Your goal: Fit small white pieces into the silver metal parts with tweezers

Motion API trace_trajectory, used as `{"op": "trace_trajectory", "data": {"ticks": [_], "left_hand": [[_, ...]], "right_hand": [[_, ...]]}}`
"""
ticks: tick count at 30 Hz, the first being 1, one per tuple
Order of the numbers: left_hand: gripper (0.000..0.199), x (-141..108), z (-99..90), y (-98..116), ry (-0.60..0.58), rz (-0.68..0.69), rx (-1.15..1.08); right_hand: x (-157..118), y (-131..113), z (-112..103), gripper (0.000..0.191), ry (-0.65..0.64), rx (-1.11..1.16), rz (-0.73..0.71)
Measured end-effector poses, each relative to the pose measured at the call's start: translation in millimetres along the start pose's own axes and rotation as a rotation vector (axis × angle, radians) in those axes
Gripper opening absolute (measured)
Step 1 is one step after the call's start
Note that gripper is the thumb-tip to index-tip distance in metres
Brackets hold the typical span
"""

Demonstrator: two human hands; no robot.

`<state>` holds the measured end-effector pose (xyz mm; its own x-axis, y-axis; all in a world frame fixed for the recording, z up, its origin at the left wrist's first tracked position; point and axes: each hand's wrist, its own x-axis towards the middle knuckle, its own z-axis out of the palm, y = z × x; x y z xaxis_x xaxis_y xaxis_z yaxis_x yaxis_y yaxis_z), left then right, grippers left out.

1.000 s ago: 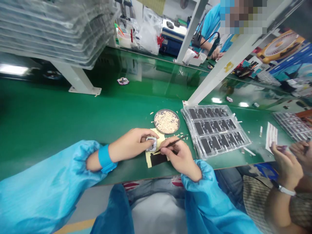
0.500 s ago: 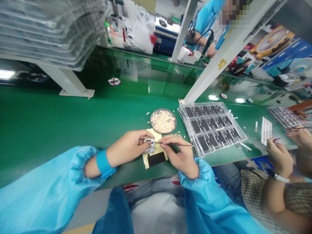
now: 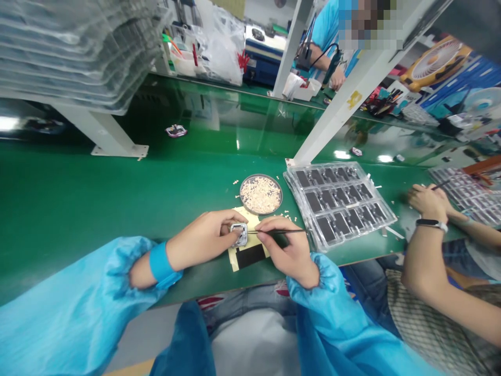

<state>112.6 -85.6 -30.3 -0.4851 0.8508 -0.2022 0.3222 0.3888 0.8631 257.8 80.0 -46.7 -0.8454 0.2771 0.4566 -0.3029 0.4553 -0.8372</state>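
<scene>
I am remotely pinching a watch-like case [image 3: 243, 236] between my left fingers [image 3: 230, 214] and gripping tweezers [image 3: 291, 231] in my right fingers [image 3: 270, 224], their tips pointing at its edge, so this case is seemingly being worked but unfinished, while cream pieces [image 3: 260, 194] are filling the dish [image 3: 282, 197] beyond both.

The thumb of the left hand [image 3: 207, 235] covers part of the small framed device [image 3: 243, 233]; its inner parts are too small to identify. Whether the tip of the tweezers [image 3: 284, 231] touches the device cannot be determined. The right hand [image 3: 288, 249] hides part of the yellow sheet [image 3: 234, 260]. Individual pale pieces [image 3: 261, 194] are too small to identify. The clear tray stack [image 3: 78, 57] is blurred and cut by the left and top edges. Pixel blocks obscure the head of the person opposite [image 3: 324, 31]. The far-right tray [image 3: 479, 196] is cropped by the right edge.
</scene>
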Motion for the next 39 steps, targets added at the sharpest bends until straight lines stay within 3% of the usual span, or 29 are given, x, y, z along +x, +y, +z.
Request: {"op": "trace_trajectory", "data": {"ticks": [33, 39], "left_hand": [[0.022, 0.6, 5.4, -4.7, 0.027, 0.005, -0.125], [0.021, 1.9, 6.0, -5.9, -0.018, -0.017, -0.128]], "right_hand": [[0.1, 3.0, 3.3, 0.02, -0.026, -0.077, -0.073], [1.4, -0.4, 2.0, 0.021, -0.053, -0.066, -0.11]]}}
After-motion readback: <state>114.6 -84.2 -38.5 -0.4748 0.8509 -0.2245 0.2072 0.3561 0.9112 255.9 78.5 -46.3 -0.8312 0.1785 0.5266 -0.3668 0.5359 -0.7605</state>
